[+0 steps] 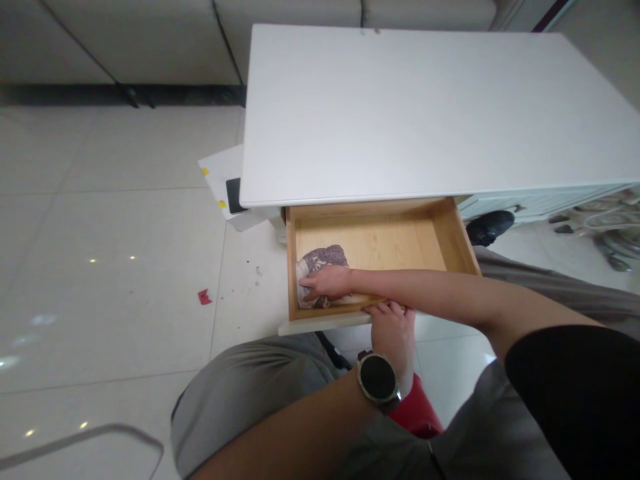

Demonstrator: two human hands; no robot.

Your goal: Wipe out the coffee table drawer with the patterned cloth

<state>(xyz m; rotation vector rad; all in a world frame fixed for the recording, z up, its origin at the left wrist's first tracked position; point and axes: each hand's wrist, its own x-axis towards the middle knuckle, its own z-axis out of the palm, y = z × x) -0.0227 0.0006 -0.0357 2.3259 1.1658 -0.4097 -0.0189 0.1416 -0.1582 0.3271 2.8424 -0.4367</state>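
The right hand (327, 281) is laid flat, fingers together, on a patterned cloth (320, 261) in the near-left corner of the open wooden drawer (453, 233). The cloth reaches from the fingertips toward 12 o'clock. The left hand (393, 330), with a wristwatch (377, 379), is curled over the drawer front at 5 o'clock. The cloth's underside is hidden.

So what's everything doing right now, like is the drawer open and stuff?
drawer: pulled open under the white table.
patterned cloth: lying crumpled in the drawer's front left corner.
right hand: reaching into the drawer, resting on the cloth.
left hand: fingers on the drawer's front edge.
watch: worn on the left wrist.
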